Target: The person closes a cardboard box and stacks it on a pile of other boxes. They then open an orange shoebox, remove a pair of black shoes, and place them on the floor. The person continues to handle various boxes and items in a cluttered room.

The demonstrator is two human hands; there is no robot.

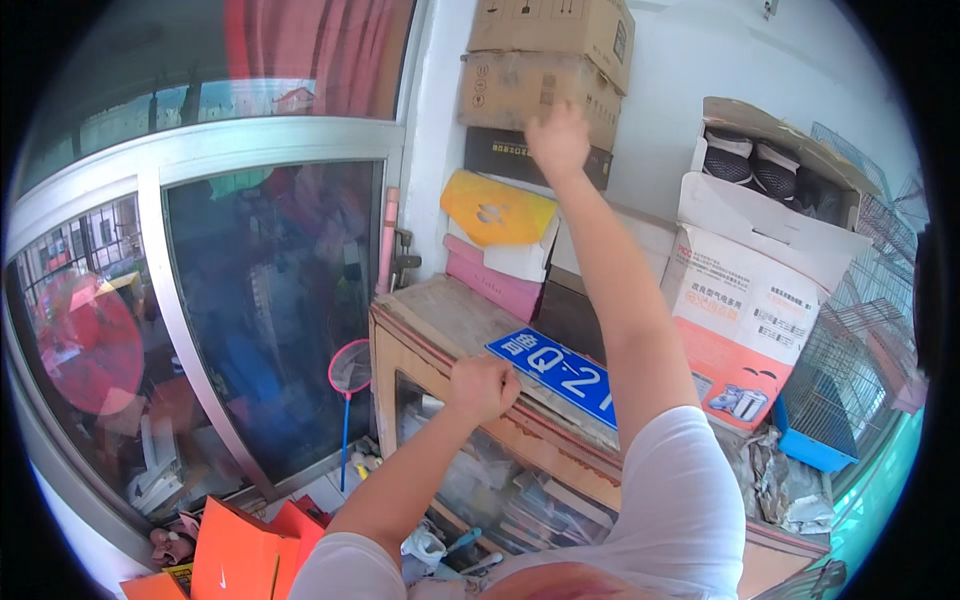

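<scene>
My right hand (559, 142) is raised, fingers apart and blurred, in front of a cardboard carton (502, 94). Whether it touches the carton cannot be told. Below that carton is a black box (495, 154); another carton (525, 26) rests on top. Lower in the stack are a yellow-lidded box (495, 210) and a pink box (491, 277). My left hand (484, 386) is curled into a fist at the front edge of the old wooden cabinet (427, 311), with nothing visible in it. Just beside it lies a blue licence plate (559, 375), partly hidden by my right arm.
A printed white-and-orange box (742, 315) and an open box holding sneakers (750, 161) stand right. Beyond is a wire cage (847, 360) with a blue base. A sliding glass door (277, 315), small net (351, 367) and orange Nike box (236, 555) are left.
</scene>
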